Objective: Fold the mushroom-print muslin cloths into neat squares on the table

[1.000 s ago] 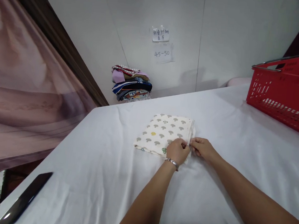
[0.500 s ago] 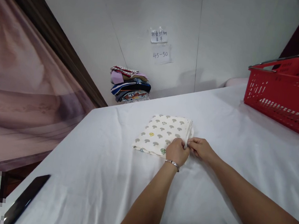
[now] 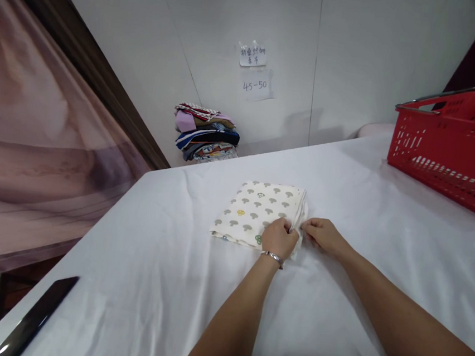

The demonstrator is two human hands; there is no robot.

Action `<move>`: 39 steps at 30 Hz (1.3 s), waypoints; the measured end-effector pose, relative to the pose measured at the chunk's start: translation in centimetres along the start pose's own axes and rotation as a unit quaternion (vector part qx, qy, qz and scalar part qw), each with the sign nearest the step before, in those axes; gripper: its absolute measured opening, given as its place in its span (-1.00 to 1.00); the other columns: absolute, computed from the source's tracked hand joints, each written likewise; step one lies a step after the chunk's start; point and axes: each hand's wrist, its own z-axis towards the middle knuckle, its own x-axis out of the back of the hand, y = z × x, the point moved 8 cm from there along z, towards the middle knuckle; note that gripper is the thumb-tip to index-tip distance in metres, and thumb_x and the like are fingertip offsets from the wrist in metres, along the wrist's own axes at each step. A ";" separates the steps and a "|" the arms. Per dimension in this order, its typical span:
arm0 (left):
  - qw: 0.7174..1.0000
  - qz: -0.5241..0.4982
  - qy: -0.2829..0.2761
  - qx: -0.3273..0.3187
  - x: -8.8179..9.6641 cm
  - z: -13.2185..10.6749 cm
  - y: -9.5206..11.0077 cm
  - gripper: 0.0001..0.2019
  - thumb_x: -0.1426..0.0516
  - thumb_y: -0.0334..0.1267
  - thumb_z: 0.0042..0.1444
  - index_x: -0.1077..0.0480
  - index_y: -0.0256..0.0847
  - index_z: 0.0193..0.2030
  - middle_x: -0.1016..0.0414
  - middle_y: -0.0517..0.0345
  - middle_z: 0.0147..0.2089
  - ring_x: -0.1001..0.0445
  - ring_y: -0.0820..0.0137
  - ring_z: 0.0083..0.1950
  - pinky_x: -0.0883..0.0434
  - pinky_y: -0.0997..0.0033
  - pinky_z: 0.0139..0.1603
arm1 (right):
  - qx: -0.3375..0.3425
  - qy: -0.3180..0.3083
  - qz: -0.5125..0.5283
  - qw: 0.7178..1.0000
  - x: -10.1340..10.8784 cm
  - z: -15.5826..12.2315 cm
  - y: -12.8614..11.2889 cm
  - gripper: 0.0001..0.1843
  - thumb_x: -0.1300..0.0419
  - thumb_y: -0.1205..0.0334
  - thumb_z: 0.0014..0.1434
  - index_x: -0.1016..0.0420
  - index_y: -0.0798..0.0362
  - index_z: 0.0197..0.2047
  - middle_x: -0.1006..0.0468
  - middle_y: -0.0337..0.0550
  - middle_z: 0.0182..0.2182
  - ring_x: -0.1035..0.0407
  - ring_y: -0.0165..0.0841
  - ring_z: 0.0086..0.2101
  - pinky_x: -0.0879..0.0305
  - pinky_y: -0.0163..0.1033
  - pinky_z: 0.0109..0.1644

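A folded white cloth (image 3: 255, 205) printed with grey mushrooms, plus a few yellow and green ones, lies flat on the white-covered table (image 3: 163, 249). My left hand (image 3: 279, 238), a silver bracelet at its wrist, is closed on the cloth's near right corner. Just to the right, my right hand (image 3: 323, 234) pinches at the loose layers along the cloth's right edge. The left fingertips are partly hidden, curled down over the fabric.
A red plastic basket (image 3: 450, 148) stands on the table at the far right. Past the table's back edge is a stack of folded fabrics (image 3: 208, 136) against the wall. At the front left lies a dark, shiny flat object (image 3: 37, 318). A pink curtain (image 3: 47, 143) hangs on the left.
My hands have moved slightly apart at the cloth's right edge, the left a little to the left and the right a little to the right. The cloth stays in place.
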 end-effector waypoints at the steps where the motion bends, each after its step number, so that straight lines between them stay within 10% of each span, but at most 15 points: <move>1: 1.000 0.001 0.000 -0.002 0.0 0.0 0.0 -0.96 -0.09 -0.28 -0.04 -0.33 -0.16 -0.45 -0.46 0.21 -0.42 -0.40 0.40 -0.34 -0.25 0.46 -0.35 | -0.002 -0.002 -0.004 1.000 0.0 0.0 0.0 -0.76 -0.10 0.12 -0.03 -0.29 0.06 -0.63 -0.24 -0.35 -0.80 -0.02 -0.55 -0.79 0.10 -0.38 -0.73; 39: 0.999 -0.042 -0.011 -0.006 -0.1 -0.1 -0.3 -0.96 -0.10 -0.30 -0.08 -0.31 -0.15 -0.43 -0.44 0.26 -0.43 -0.39 0.42 -0.36 -0.27 0.48 -0.34 | -0.013 -0.007 0.062 0.998 -0.1 0.3 0.5 -0.72 -0.15 0.08 -0.06 -0.21 0.04 -0.61 -0.26 -0.37 -0.77 -0.02 -0.57 -0.77 0.15 -0.39 -0.71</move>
